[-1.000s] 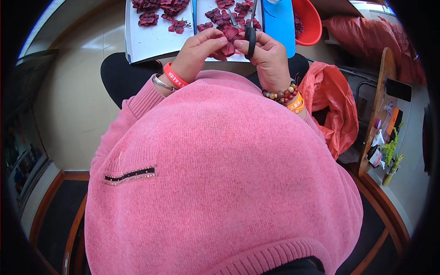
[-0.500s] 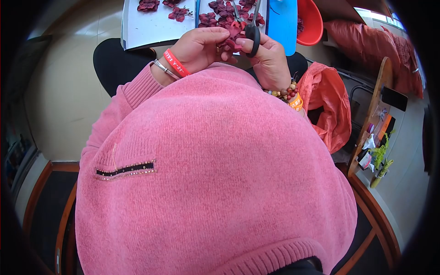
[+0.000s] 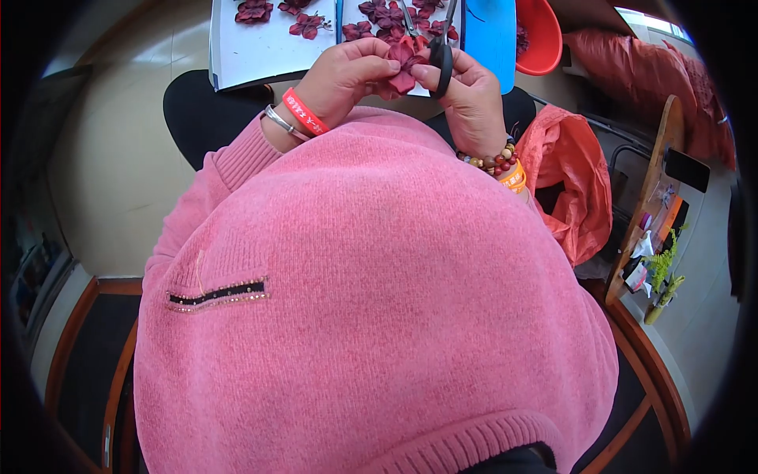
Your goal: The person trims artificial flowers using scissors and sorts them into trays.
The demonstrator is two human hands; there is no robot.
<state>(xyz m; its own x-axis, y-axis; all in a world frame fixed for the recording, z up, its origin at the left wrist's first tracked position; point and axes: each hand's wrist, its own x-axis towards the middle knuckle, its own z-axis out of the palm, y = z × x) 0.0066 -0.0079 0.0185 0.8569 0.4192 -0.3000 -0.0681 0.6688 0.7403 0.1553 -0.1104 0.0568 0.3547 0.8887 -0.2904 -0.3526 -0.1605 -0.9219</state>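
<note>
Between my two hands is a dark red artificial flower (image 3: 403, 66), its petals spread and facing up. My left hand (image 3: 347, 77) pinches its left side between thumb and fingers. My right hand (image 3: 477, 104) has the scissors (image 3: 444, 69) hooked on it by their black handle, blades pointing away from me. The right thumb also presses on the flower's right edge. Beyond the fingers, several more dark red flowers (image 3: 387, 17) lie in a cluster on a white sheet. Part of the flower is covered by my fingers.
An open white folder (image 3: 272, 54) lies across my lap, with loose flowers (image 3: 308, 26) on its left side. To the right are a blue board (image 3: 491, 47), a red bowl (image 3: 540, 39) and an orange-red bag (image 3: 570, 182). A wooden stand (image 3: 641, 213) holds a phone and plant.
The flower has been turned and opened out, so its petals now show flat towards me. My left thumb has shifted onto its petals; the scissors stay in my right hand.
</note>
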